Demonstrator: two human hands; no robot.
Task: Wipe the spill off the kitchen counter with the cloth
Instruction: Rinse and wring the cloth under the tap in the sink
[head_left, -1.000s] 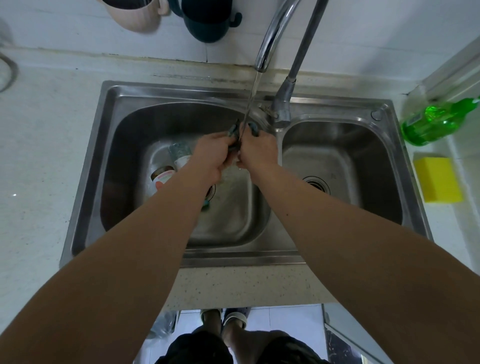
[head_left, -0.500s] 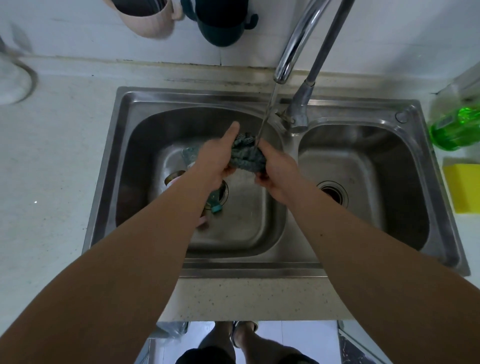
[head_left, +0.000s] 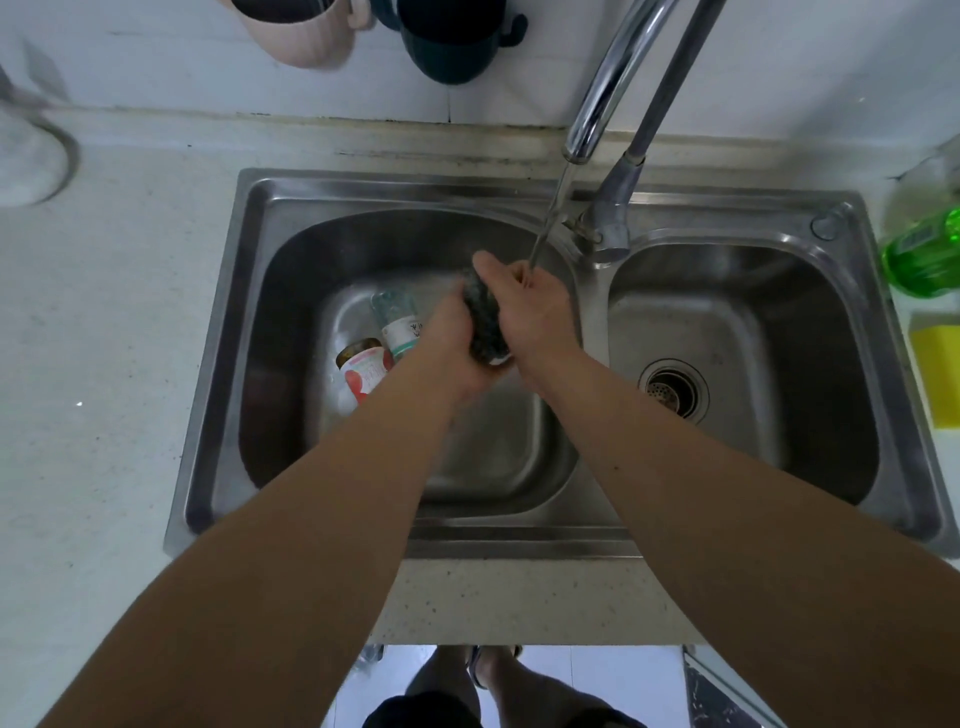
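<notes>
A dark grey-green cloth (head_left: 483, 327) is bunched between both hands over the left basin of the steel sink (head_left: 270, 197). My left hand (head_left: 447, 343) grips it from the left and my right hand (head_left: 535, 312) grips it from the right. Water runs from the chrome tap (head_left: 602, 88) in a thin stream onto my right hand. The white counter (head_left: 104, 338) spreads to the left of the sink; no spill shows on it from here.
Two jars (head_left: 363, 371) lie in the left basin under my left forearm. The right basin has a drain strainer (head_left: 672, 392). A green soap bottle (head_left: 924, 254) and a yellow sponge (head_left: 935, 374) sit at the right edge. Two cups (head_left: 457, 41) hang on the back wall.
The cloth was spread wider between my hands half a second ago; now it is squeezed into a tight roll between them. The camera has shifted, so the sink sits further right.
</notes>
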